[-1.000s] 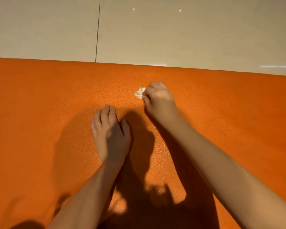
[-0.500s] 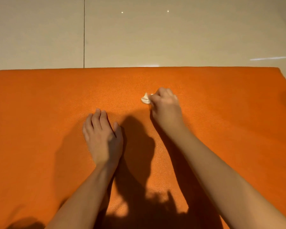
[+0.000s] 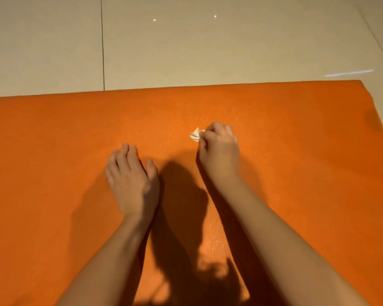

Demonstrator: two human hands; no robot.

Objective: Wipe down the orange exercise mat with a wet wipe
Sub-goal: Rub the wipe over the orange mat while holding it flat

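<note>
1. The orange exercise mat (image 3: 296, 184) fills the lower two thirds of the view. Its far edge runs straight across, rising a little toward the far right corner (image 3: 359, 82).
2. From that corner the mat's right edge slants down and runs out of the right side of the view. On the left and at the bottom the mat runs out of view.
3. The right hand (image 3: 219, 151) is curled round a crumpled white wet wipe (image 3: 195, 135) down on the mat. A tuft of the wipe sticks out just left of the knuckles.
4. Bare orange mat lies open between this hand and the far edge, and more lies open toward the right edge.
5. The left hand (image 3: 131, 180) lies palm down on the mat with fingers straight and close together, holding nothing. It is apart from the right hand and nearer the person, with a wide bare stretch of mat to its left.
6. The mat's surface has a fine grain. Dark shadows (image 3: 181, 206) of the arms and body fall on it between the forearms.
7. Beyond the far edge lies a glossy beige tiled floor (image 3: 208, 51). A dark grout line (image 3: 102, 51) runs toward the mat, and the floor shows small bright reflections.
</note>
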